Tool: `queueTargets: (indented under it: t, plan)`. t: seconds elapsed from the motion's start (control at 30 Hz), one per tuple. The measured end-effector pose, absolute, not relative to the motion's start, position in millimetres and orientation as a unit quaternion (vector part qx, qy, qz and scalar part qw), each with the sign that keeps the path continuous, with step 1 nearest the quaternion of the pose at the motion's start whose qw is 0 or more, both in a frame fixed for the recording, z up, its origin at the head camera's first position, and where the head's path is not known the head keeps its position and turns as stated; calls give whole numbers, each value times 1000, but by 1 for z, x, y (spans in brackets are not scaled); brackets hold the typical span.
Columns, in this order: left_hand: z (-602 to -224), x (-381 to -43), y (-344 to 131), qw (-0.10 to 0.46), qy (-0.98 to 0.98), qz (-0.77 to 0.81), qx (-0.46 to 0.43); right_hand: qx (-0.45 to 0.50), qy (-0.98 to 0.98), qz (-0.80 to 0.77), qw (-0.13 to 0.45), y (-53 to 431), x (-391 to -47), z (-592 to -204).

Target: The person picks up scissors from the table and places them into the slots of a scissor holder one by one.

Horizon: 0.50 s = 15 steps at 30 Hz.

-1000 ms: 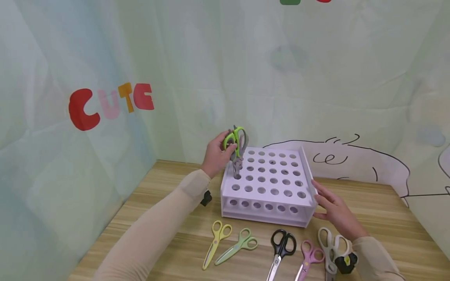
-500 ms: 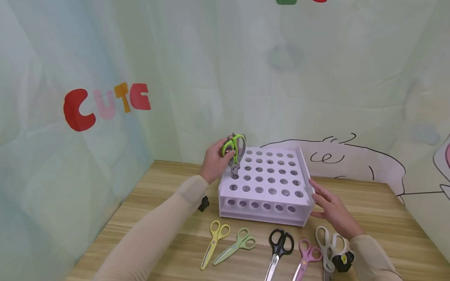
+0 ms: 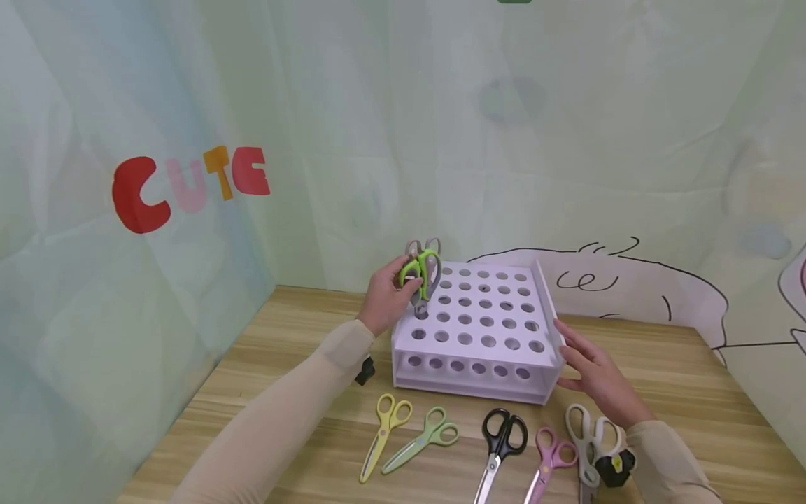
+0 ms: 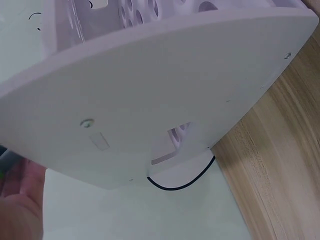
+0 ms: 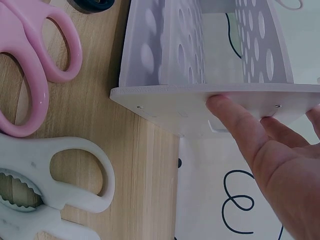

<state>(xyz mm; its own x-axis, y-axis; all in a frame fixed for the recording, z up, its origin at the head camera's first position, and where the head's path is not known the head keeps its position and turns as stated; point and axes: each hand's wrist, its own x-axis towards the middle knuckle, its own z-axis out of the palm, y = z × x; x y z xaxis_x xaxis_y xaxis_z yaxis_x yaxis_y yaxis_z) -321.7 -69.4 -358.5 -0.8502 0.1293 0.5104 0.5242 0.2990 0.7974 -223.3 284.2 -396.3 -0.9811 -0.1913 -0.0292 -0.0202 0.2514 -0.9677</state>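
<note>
Lime and grey scissors [image 3: 425, 276], pale lilac rack [image 3: 476, 354], yellow scissors [image 3: 381, 439], pink scissors [image 3: 548, 458], brown wood-grain table [image 3: 264, 343]

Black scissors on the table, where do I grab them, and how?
I'd pinch the black scissors by their handle loops, coming down from above, on the end nearer the white rack. They lie flat, so the loops look easy to pinch. The metal blades point the other way, toward you, so fingers would probably stay clear of them.
</note>
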Motion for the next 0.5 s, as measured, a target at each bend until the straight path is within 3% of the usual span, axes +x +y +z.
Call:
queueTargets:
  t: [0.5]
  plan:
    - [-361, -321, -69, 140, -790, -558, -209, -74, 784, -613, 68, 285, -223, -396]
